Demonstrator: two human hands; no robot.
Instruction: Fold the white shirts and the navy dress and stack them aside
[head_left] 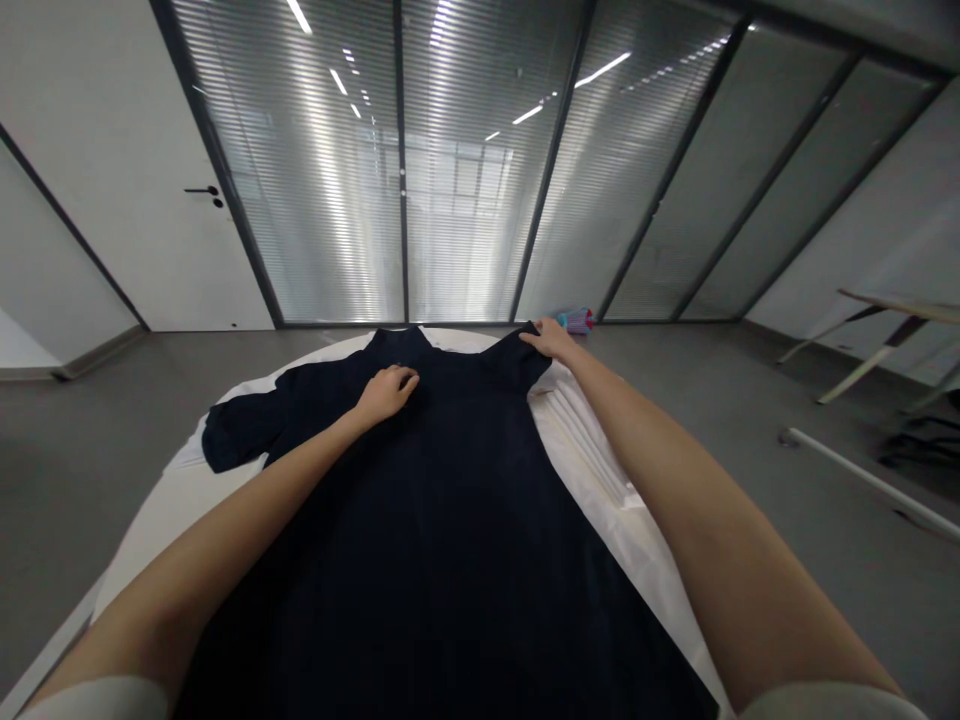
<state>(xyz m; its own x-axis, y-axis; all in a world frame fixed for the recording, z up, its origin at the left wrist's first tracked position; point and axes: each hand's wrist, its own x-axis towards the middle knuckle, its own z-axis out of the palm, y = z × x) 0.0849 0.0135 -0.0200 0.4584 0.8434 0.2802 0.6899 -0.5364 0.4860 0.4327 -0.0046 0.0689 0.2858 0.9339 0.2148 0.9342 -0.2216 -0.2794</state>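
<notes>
A dark navy short-sleeved dress [450, 520] lies spread over a white-covered board [142, 540], its neckline at the far end and its body widening toward me. My right hand [550, 340] pinches the fabric at the far right, by the shoulder and sleeve. Below the neckline, left of the middle, my left hand [387, 393] rests on the dress with loosely bent fingers and a small gap between thumb and forefinger. The left sleeve [244, 430] is laid out flat to the side. The dress's lower end runs out of view.
White pleated cloth [581, 435] shows along the board's right side. Beyond the far end, a striped bundle [577, 321] is on the floor by the glass partition [465, 200]. A table [900, 305] and a white pole [870, 480] are to the right; a door [202, 230] is at left.
</notes>
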